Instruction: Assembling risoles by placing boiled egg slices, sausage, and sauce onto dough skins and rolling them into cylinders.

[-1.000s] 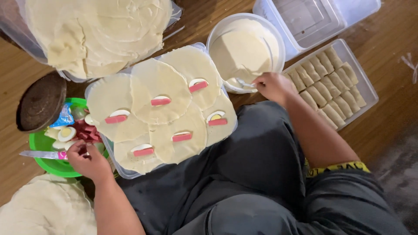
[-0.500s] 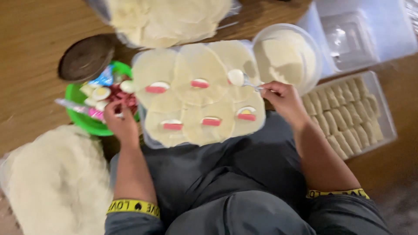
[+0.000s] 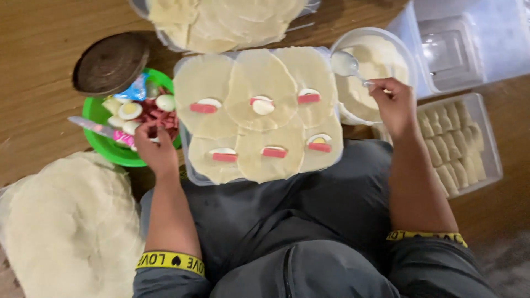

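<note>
A clear tray lid [image 3: 194,175] rests on my lap, covered with several round pale wrappers [image 3: 259,88]. Each wrapper carries a red sausage strip [image 3: 203,108] and an egg slice [image 3: 263,106]. My right hand [image 3: 393,105] grips a metal spoon [image 3: 348,64] loaded with white filling, held at the rim of a round white bowl [image 3: 402,51] of the same filling. My left hand [image 3: 156,149] reaches into a green bowl [image 3: 105,144] of halved eggs [image 3: 131,110] and sausage pieces; what its fingers pinch is hidden.
A knife with a pink handle [image 3: 94,128] lies across the green bowl. A dark round lid [image 3: 110,62] sits behind it. Stacks of wrappers lie at top [image 3: 221,19] and lower left [image 3: 61,221]. A tray of rolled pieces [image 3: 461,143] and empty clear containers [image 3: 452,49] stand right.
The spoon went from hovering over the top-right wrapper to the bowl's rim, now carrying filling. My left hand stayed in the green bowl. The camera view shifted.
</note>
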